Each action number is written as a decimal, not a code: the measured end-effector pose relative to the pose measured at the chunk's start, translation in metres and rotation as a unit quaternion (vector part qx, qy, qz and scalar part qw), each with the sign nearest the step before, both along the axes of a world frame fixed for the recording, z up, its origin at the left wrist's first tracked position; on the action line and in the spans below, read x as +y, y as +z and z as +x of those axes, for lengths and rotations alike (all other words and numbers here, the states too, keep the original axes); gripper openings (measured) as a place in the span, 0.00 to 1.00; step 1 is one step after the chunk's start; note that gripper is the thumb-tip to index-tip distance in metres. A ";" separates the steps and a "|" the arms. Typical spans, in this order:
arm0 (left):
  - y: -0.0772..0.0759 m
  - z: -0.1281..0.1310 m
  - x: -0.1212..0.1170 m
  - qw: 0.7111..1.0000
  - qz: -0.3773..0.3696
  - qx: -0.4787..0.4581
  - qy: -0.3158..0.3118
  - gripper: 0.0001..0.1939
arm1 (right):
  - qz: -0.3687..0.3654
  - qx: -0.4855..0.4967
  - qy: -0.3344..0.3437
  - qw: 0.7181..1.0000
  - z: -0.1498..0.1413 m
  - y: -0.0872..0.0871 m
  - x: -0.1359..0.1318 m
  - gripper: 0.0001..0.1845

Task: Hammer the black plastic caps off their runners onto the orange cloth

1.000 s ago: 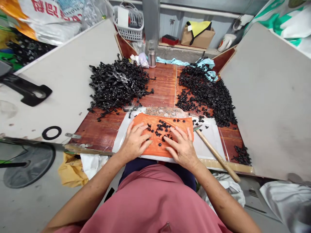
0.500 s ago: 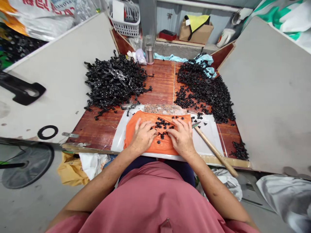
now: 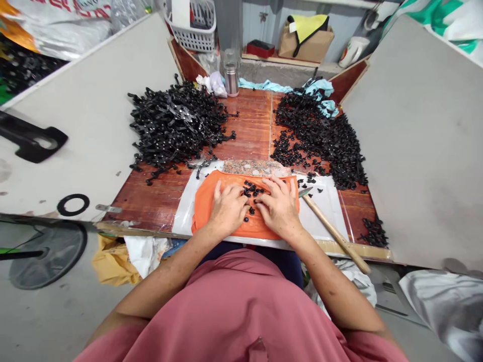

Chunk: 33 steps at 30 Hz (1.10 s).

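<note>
At the middle of the table's [image 3: 249,123] front edge, an orange cloth [image 3: 204,206] lies over a white sheet [image 3: 324,216], hiding part of it. Small black pieces [image 3: 252,190] sit on the cloth between the two hands; those under the fingers are partly covered and too small to make out in detail. The left hand [image 3: 229,207] and right hand [image 3: 278,205] rest on the cloth, fingers bent and slightly parted, thumbs turned inward to the pieces. Whether either hand pinches one, I cannot tell.

Beside the right hand, a wooden-handled tool [image 3: 335,234] slants across the sheet, its handle end past the front edge. A tangled black heap [image 3: 177,125] covers the table's left side; another heap [image 3: 320,133] runs along the right edge, single parts indistinct. Near the back edge stands a steel flask [image 3: 231,83]. The picture's top cuts off a white basket [image 3: 194,39].
</note>
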<state>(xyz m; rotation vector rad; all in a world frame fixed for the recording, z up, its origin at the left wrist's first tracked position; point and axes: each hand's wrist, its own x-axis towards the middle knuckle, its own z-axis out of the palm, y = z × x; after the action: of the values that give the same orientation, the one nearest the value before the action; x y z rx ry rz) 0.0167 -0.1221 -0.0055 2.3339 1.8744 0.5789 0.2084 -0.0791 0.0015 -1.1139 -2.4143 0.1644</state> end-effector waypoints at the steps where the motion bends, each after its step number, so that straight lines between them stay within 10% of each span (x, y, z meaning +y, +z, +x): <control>1: 0.001 0.000 0.001 1.000 -0.005 -0.007 0.006 0.09 | 0.001 0.004 0.009 1.000 0.001 -0.001 -0.005 0.07; 16: 0.010 -0.032 0.002 0.994 0.011 -0.058 0.094 0.11 | 0.039 0.033 0.023 0.998 -0.004 -0.020 -0.024 0.06; 33: 0.009 -0.040 0.011 0.998 -0.030 0.015 -0.053 0.07 | -0.020 -0.029 0.075 0.997 0.002 0.000 0.009 0.08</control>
<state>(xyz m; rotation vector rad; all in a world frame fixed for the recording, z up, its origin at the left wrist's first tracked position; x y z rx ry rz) -0.0230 -0.1114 0.0032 2.3987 1.7415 0.4735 0.2108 -0.0704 0.0013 -0.9669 -2.5561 0.2323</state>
